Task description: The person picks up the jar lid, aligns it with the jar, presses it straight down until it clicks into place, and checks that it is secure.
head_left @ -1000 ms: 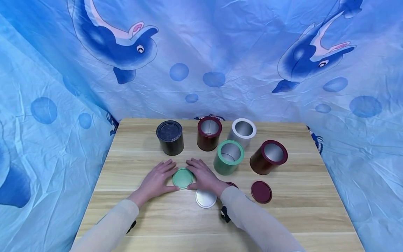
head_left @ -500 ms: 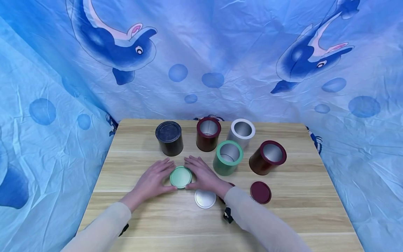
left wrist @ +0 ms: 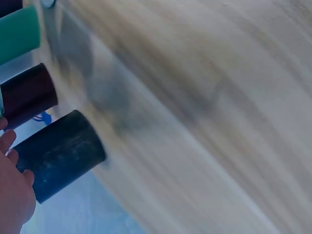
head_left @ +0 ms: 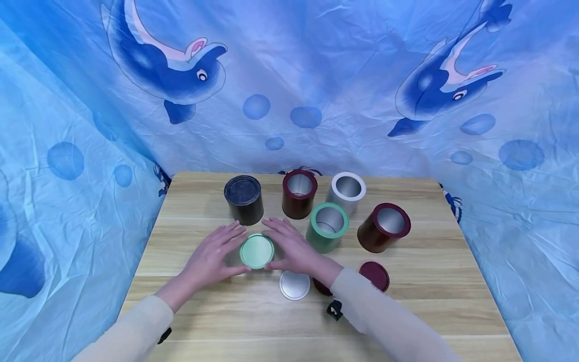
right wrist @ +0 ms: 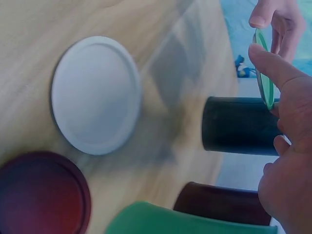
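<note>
A round green lid [head_left: 257,251] is raised level above the table, held by its edge between both hands. My left hand [head_left: 212,254] grips the left edge with fingers and thumb spread around it. At the opposite edge, my right hand [head_left: 296,251] holds the lid the same way; its thumb lies along the rim in the right wrist view. Behind the right hand stands the open green can [head_left: 322,242]. Beyond the left hand is the black can [head_left: 246,208], its top covered. The left wrist view catches only part of the left hand [left wrist: 14,195].
A white lid [head_left: 295,285] lies below the right hand. One dark red lid [head_left: 374,275] is at its right; another [head_left: 322,287] is partly hidden by the right forearm. Two open dark red cans [head_left: 297,205] [head_left: 375,234] and an open white can [head_left: 341,198] stand further back.
The green lid has risen off the table and shifted slightly left and away, carried by both hands. Cans and other lids stay put.
</note>
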{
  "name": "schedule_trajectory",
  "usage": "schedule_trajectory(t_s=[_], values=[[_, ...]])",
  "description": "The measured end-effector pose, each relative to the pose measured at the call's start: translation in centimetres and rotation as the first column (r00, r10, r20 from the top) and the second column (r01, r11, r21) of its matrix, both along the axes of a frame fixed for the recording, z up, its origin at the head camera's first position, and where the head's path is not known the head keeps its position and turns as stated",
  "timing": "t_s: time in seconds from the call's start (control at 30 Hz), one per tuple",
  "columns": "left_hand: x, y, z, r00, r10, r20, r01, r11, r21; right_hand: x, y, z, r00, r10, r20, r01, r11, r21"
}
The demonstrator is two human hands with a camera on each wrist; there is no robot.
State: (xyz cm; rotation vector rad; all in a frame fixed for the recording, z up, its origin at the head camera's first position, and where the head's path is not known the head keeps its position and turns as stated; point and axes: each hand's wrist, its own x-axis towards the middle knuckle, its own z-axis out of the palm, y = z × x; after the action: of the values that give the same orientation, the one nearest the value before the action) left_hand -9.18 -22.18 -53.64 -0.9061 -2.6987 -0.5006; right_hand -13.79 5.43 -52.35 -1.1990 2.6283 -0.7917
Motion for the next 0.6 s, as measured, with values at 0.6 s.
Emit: schedule_trajectory(t_s=[0.6], values=[[-3.8, 4.6, 5.8, 0.99, -0.117, -0.082, 0.12, 0.992, 0.039, -1.1, 5.3, 5.4, 0.991, -0.041, -0.125, 0.025, 0.991, -0.129]])
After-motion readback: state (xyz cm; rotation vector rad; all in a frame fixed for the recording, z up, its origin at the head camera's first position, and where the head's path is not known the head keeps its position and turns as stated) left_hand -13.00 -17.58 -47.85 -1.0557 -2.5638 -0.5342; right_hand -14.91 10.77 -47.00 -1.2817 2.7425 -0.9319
